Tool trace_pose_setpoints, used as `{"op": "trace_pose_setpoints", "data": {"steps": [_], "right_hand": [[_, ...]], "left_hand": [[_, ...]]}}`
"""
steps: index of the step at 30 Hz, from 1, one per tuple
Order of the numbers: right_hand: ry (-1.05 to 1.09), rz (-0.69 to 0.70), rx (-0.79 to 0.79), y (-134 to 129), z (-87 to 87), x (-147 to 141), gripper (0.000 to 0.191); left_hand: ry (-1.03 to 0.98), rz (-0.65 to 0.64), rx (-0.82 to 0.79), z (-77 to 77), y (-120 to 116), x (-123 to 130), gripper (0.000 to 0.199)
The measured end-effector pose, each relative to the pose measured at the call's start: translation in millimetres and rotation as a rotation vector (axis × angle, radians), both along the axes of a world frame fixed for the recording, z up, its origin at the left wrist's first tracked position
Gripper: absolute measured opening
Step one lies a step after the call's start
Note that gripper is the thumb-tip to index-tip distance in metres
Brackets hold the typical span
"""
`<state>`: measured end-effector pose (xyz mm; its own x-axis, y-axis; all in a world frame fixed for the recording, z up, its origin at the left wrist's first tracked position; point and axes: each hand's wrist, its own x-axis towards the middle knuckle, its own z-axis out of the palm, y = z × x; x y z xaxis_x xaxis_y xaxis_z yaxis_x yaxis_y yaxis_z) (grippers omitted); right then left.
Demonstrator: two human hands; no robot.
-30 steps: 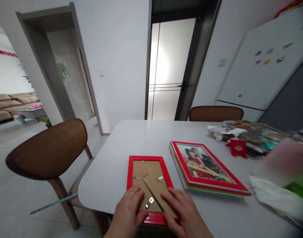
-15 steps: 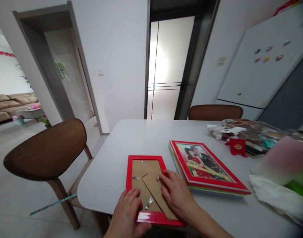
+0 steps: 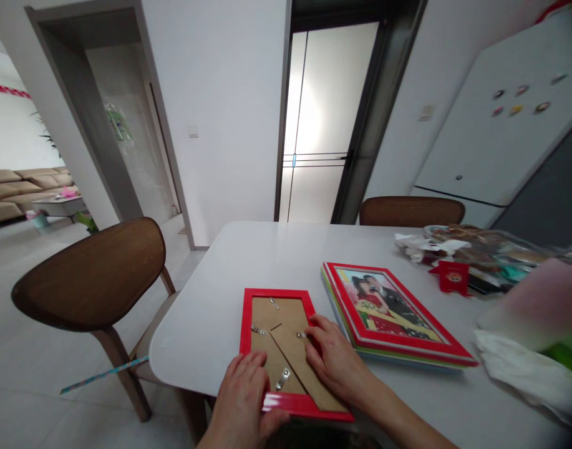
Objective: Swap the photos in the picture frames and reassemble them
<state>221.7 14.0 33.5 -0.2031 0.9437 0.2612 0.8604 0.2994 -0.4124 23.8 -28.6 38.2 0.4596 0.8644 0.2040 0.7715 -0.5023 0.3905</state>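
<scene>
A red picture frame (image 3: 247,321) lies face down near the table's front edge, its brown backing board (image 3: 286,308) upward. Small metal clips sit along its sides, and a cut line runs across the board. My left hand (image 3: 243,393) grips the near left corner, fingers over the red rim and thumb at the near edge. At the right side, the curled fingertips of my right hand (image 3: 332,358) touch a metal clip (image 3: 302,335), partly covered by them. The other clips, such as the near one (image 3: 282,378), are uncovered.
Right of the frame lies a stack of picture frames (image 3: 402,312), a couple's photo on top. Beyond are a red packet (image 3: 453,277), plastic packaging (image 3: 501,249) and white tissue (image 3: 524,368). A wooden chair (image 3: 93,274) stands left; another chair (image 3: 412,212) is behind the table.
The view has shifted slightly. My right fingertips have moved a little at the right-hand clip, which shows a bit more. My left hand keeps its hold on the corner.
</scene>
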Motion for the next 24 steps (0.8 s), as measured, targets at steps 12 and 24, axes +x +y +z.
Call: {"op": "trace_pose_setpoints", "data": {"steps": [12, 24], "right_hand": [[-0.01, 0.337, 0.047, -34, 13.1, -23, 0.023], [0.069, 0.412, -0.02, -29, 19.0, -27, 0.026]], "left_hand": [[-0.019, 0.008, -0.02, 0.4, 0, 0, 0.026], [-0.023, 0.0, -0.028, -2.6, 2, -1, 0.029]]}}
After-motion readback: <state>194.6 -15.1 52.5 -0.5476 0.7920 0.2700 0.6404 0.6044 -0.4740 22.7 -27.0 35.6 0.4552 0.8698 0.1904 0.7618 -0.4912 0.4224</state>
